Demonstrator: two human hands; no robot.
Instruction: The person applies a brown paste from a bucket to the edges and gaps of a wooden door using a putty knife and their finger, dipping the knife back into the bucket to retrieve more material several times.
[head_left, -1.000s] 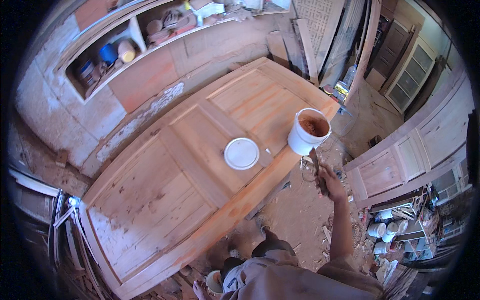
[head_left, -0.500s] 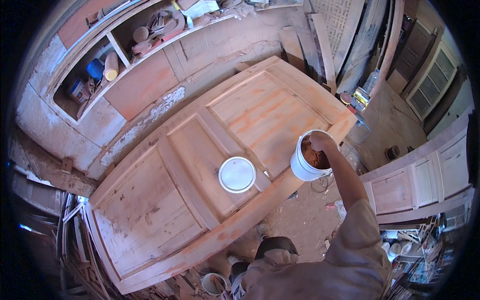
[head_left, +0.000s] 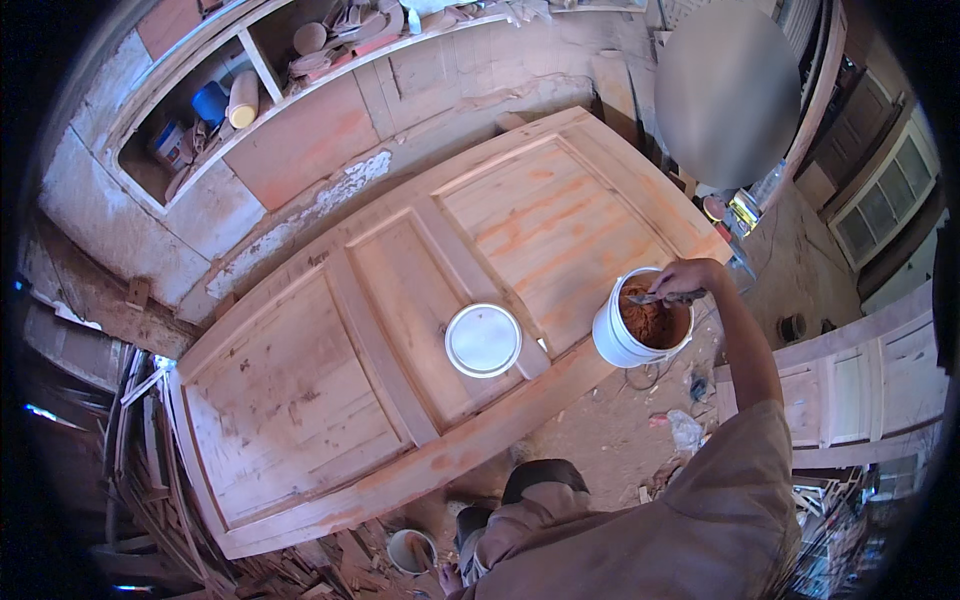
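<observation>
My right hand (head_left: 690,280) is closed on the handle of a putty knife (head_left: 655,298), its blade over the mouth of a white bucket (head_left: 618,340). Reddish-brown paste (head_left: 650,322) lies inside the bucket, which stands at the near right edge of a large wooden panelled door (head_left: 470,400). A round white lid (head_left: 483,341) rests on the door's middle panel. At the bottom, my left hand (head_left: 450,578) is partly visible with fingers closed, beside a smaller pale bucket (head_left: 393,553); what it grips is unclear.
A wall shelf (head_left: 150,190) with a blue container (head_left: 210,103) and clutter runs behind the door. Wood scraps (head_left: 150,500) are piled at the lower left. More panelled doors (head_left: 830,390) lean at the right. A plastic bag (head_left: 686,430) lies on the floor.
My right hand has come up out of the bucket, bringing the putty knife into sight above the paste. The whole view has shifted slightly.
</observation>
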